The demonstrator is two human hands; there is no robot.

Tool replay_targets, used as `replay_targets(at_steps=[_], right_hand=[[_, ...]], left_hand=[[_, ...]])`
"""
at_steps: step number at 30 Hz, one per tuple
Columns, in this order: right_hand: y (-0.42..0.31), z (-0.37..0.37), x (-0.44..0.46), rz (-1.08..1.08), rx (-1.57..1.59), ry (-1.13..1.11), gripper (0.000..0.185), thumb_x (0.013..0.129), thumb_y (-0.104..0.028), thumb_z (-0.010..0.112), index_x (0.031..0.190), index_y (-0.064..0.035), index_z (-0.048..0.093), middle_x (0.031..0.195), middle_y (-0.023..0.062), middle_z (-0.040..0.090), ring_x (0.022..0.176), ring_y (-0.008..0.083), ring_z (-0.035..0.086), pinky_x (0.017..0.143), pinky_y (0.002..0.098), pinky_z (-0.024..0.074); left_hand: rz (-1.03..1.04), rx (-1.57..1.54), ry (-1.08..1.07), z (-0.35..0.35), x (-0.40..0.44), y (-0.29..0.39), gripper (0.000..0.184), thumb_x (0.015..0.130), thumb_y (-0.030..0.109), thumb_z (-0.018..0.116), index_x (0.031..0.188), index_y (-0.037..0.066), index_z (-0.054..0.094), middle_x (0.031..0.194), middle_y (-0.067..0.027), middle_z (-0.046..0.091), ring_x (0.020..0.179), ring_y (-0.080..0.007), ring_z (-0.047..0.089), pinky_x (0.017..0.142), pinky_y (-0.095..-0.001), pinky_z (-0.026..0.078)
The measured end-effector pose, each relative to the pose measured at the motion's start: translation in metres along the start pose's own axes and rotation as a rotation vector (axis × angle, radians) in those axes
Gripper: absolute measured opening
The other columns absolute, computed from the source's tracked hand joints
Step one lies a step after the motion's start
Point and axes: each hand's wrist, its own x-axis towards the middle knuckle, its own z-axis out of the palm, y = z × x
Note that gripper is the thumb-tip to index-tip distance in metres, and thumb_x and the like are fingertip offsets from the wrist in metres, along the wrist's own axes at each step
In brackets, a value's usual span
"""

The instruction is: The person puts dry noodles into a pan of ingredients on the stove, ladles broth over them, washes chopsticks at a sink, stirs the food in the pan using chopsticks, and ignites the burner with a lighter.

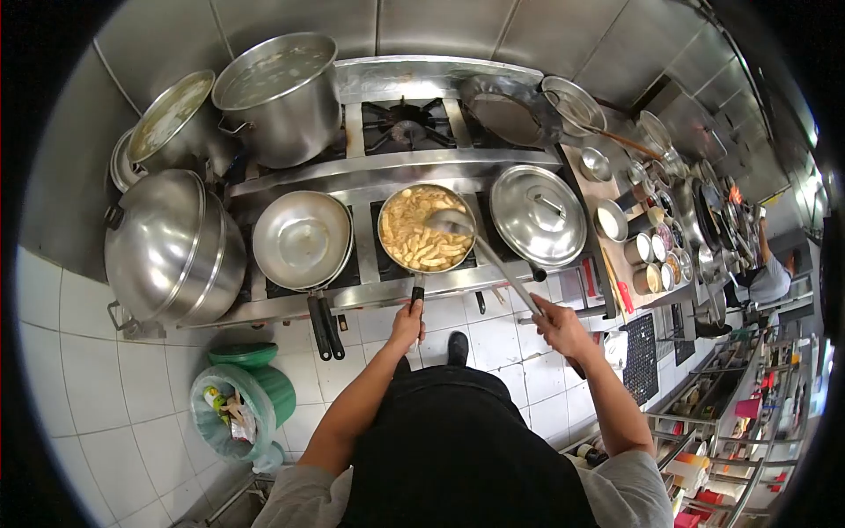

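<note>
A frying pan [385,249] full of yellowish-brown pieces in sauce [427,224] sits on the front middle burner. My left hand [407,326] is closed round the pan's black handle. In my right hand [562,329] is the long handle of a metal ladle [453,222], its bowl resting among the food on the pan's right side. Left of this pan are stacked empty pans [302,239] with two black handles pointing toward me. To the right, a domed metal lid [538,216] covers another pan.
Two large stockpots [286,114] [176,123] and a big domed steamer [167,246] stand on the left. A dark wok [506,114] is at the back right. Small seasoning containers [647,251] line the right counter. A green bin [273,396] stands on the floor. Another person [768,277] works far right.
</note>
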Motion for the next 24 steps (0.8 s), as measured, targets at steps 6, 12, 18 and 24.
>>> replay_targets(at_steps=[6, 12, 18, 24], right_hand=[[0.051, 0.057, 0.032, -0.332, -0.167, 0.09, 0.046, 0.089, -0.017, 0.063, 0.132, -0.002, 0.055, 0.094, 0.0307, 0.065, 0.086, 0.0476, 0.064, 0.077, 0.0469, 0.0522], [0.0, 0.029, 0.016, -0.179, -0.015, 0.021, 0.045, 0.091, -0.015, 0.06, 0.134, -0.003, 0.054, 0.073, 0.0217, 0.063, 0.064, 0.032, 0.066, 0.066, 0.0399, 0.0533], [-0.001, 0.02, 0.005, 0.026, 0.063, -0.191, 0.045, 0.095, -0.019, 0.057, 0.137, -0.0056, 0.053, 0.069, 0.0109, 0.061, 0.061, 0.0174, 0.061, 0.055, 0.0349, 0.0502], [0.001, 0.045, 0.031, -0.24, -0.044, 0.018, 0.046, 0.094, -0.018, 0.058, 0.137, -0.0042, 0.052, 0.069, 0.0159, 0.061, 0.063, 0.023, 0.064, 0.06, 0.0375, 0.0506]], left_hand=[[-0.03, 0.028, -0.013, -0.001, -0.002, 0.002, 0.047, 0.101, 0.05, 0.046, 0.103, 0.004, 0.053, 0.058, -0.0041, 0.051, 0.038, -0.0164, 0.047, 0.036, -0.0325, 0.038], [-0.042, 0.007, -0.021, -0.001, -0.007, 0.01, 0.043, 0.102, 0.048, 0.045, 0.099, 0.006, 0.051, 0.059, -0.005, 0.052, 0.039, -0.0172, 0.048, 0.035, -0.0333, 0.039], [-0.005, 0.013, -0.032, -0.004, -0.005, 0.008, 0.04, 0.101, 0.047, 0.046, 0.094, 0.008, 0.048, 0.058, -0.0063, 0.053, 0.038, -0.0185, 0.05, 0.035, -0.0346, 0.039], [-0.093, -0.088, -0.051, -0.011, -0.007, 0.01, 0.051, 0.1, 0.056, 0.043, 0.106, 0.006, 0.052, 0.062, -0.0074, 0.056, 0.043, -0.0203, 0.054, 0.04, -0.0346, 0.045]])
